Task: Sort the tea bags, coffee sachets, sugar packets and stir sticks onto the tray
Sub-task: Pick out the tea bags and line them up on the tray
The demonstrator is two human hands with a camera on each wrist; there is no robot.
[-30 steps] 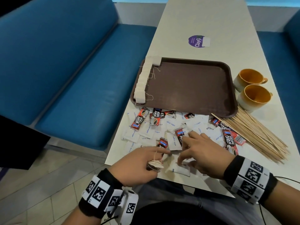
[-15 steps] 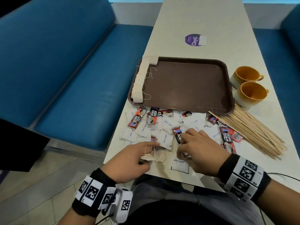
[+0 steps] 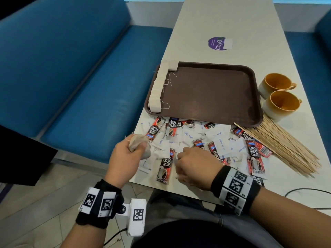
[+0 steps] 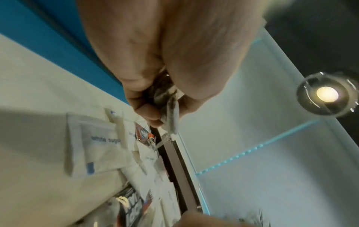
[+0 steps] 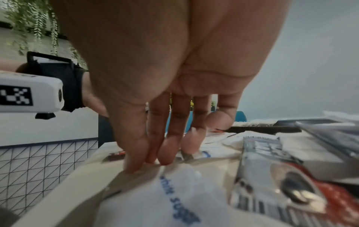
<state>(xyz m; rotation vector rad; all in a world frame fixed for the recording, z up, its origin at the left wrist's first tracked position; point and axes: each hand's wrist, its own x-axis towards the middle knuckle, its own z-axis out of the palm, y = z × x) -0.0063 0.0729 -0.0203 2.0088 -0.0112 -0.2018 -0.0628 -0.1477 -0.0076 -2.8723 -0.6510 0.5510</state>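
My left hand (image 3: 139,147) grips a small bunch of beige tea bags (image 3: 134,140) just above the table's left edge; the left wrist view shows the fingers (image 4: 147,113) curled round the tea bags (image 4: 172,118). My right hand (image 3: 180,156) is over the mixed pile, its straight fingertips (image 5: 167,153) touching a white sugar packet (image 5: 174,184). Red and black coffee sachets (image 3: 163,169) and sugar packets (image 3: 188,136) lie scattered in front of the brown tray (image 3: 206,97). A row of tea bags (image 3: 157,86) lines the tray's left side. Wooden stir sticks (image 3: 286,151) lie in a heap to the right.
Two orange mugs (image 3: 275,85) (image 3: 283,104) stand right of the tray. A purple sticker (image 3: 220,43) is on the far tabletop. A blue bench (image 3: 80,77) runs along the left. A black cable (image 3: 304,190) lies near the table's front right edge.
My left hand has lifted and moved left and forward with the tea bags in it. My right hand has drawn back slightly over the pile.
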